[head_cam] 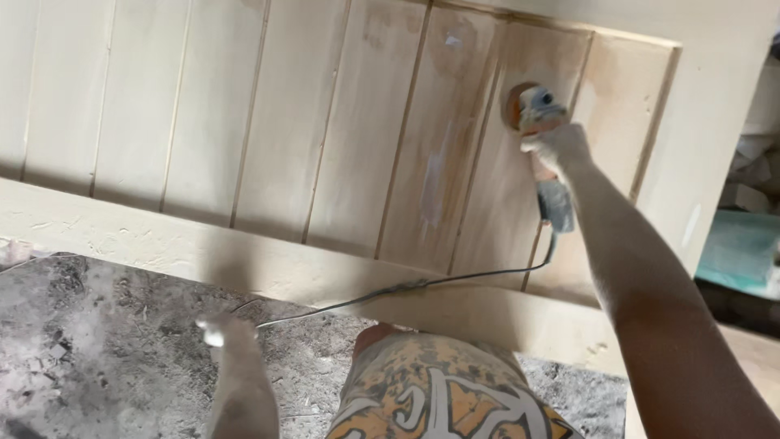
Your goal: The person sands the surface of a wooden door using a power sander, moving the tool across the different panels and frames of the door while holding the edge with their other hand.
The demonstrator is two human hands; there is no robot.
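My right hand (pixel 556 145) is stretched out and grips a dusty electric sander (pixel 543 110). The sander's round disc lies flat against a pale wooden panelled board (pixel 357 122), near the board's upper right corner. Its grey handle end (pixel 556 203) sticks out below my wrist. A thin power cable (pixel 390 289) runs from there down and left across the board's lower frame rail. My left hand (pixel 218 329), coated in dust and blurred, hangs low over the floor with its fingers curled and nothing in it.
The board has vertical slats inside a wide frame (pixel 162 244) and lies over a dusty grey concrete floor (pixel 97 349). My patterned yellow-and-white shorts (pixel 439 398) show at the bottom. A teal object (pixel 741 248) and stacked items sit at the right edge.
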